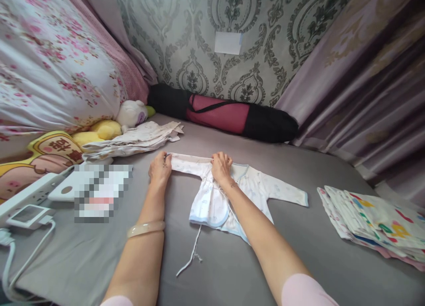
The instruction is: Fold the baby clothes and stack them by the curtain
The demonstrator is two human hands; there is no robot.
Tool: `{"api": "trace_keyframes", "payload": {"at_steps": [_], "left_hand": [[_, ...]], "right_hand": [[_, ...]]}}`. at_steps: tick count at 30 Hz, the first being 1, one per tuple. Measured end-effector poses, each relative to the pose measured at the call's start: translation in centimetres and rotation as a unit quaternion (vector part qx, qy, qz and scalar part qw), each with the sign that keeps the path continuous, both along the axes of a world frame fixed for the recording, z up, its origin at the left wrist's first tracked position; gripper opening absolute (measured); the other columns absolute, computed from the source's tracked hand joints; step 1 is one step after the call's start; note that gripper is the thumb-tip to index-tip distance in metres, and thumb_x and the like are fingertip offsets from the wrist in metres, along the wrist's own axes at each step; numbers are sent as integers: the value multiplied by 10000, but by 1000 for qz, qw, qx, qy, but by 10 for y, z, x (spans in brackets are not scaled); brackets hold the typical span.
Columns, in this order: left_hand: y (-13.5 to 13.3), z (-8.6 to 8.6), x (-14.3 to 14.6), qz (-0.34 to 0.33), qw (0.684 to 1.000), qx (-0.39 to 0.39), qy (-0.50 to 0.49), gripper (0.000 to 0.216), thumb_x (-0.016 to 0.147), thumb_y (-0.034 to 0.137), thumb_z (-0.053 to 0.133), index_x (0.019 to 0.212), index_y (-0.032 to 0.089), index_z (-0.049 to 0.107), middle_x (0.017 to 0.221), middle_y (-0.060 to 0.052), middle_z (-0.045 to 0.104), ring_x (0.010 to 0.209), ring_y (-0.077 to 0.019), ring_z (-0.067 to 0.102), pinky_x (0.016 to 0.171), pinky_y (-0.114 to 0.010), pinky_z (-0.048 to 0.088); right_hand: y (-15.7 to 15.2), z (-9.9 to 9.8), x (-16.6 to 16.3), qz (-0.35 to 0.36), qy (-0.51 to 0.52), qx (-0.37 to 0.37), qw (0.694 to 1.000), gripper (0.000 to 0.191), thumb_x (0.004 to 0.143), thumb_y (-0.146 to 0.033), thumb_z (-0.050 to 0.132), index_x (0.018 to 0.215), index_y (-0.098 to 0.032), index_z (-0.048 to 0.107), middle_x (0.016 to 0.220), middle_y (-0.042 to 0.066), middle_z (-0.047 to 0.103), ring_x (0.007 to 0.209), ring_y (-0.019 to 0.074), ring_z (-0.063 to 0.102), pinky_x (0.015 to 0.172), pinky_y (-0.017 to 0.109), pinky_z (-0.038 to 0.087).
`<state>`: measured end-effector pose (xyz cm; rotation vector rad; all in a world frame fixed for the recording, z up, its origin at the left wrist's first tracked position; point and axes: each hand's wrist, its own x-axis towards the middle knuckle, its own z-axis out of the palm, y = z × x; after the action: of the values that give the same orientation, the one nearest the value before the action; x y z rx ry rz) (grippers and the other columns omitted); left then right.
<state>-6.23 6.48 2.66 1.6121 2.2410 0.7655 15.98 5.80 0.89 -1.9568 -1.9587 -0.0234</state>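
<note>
Near centre frame, a white shirt [207, 204] is laid flat, sleeves [285, 191] spread, body not yet folded. One sleeve's end is pinched in the curled fingers of the left hand [160, 168]; cloth near its shoulder is gripped by the right hand [222, 168]. At right of frame, a garment stack [378, 224] is already folded.

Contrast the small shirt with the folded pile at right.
The small shirt lies spread, sleeves out; the folded pile is stacked in layers. The shirt has pale prints; the pile's top bears bold colours. Left hand and right hand grip the shirt; neither touches the pile. Shirt and pile lie on grey fabric.
</note>
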Motion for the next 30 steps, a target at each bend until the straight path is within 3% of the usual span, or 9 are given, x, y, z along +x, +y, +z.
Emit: {"api": "trace_keyframes", "payload": {"at_steps": [4,7,11,19,25,28,30], "left_hand": [[-1,2,0,5,1000,-24,12,339,927,404,418,1121,239,642,1097,-117,703,1040,-307,623,767,-343,451],[-1,3,-1,7,999,-32,21,368,924,423,415,1120,221,652,1113,-136,697,1049,-320,618,788,-363,458],[-1,1,-3,5,999,-21,44,387,912,440,420,1091,206,672,1083,-160,696,1052,-333,607,821,-393,459],[7,-11,-6,15,996,-41,75,402,884,454,438,1048,182,684,1101,-189,677,1134,-401,525,936,-526,393],[1,-14,3,37,997,-5,72,434,876,449,415,1078,155,663,1167,-213,641,1172,-401,492,958,-533,377],[-4,-11,8,45,996,3,73,460,876,453,405,1082,135,665,1181,-232,635,1181,-409,492,969,-534,369],[-4,-7,8,44,997,-6,63,465,877,466,408,1067,134,671,1197,-236,634,1198,-416,490,978,-531,366]], "right_hand": [[-4,-5,-4,-9,7,53,999,274,940,-116,460,1146,-220,606,1234,97,534,1100,239,431,966,368,278],[-4,-5,-4,18,8,15,1000,276,969,-146,409,1073,-225,651,1164,92,560,1055,238,439,900,337,324],[-2,-4,0,34,23,-27,999,346,981,-140,348,1133,-219,647,1129,93,578,1052,224,451,891,303,351],[-1,-3,1,14,64,-49,997,381,900,-83,424,1184,-262,604,1200,68,558,1101,220,478,945,303,375],[-1,17,23,98,178,-148,968,392,949,-114,401,1303,-187,551,1294,83,592,1210,158,508,1031,278,374],[-21,30,49,118,255,-136,950,413,952,-119,386,1337,-183,522,1302,69,617,1177,111,563,994,233,412],[-44,37,69,104,316,-111,937,375,942,-131,396,1262,-176,585,1267,76,643,1142,124,597,983,255,434]]}}
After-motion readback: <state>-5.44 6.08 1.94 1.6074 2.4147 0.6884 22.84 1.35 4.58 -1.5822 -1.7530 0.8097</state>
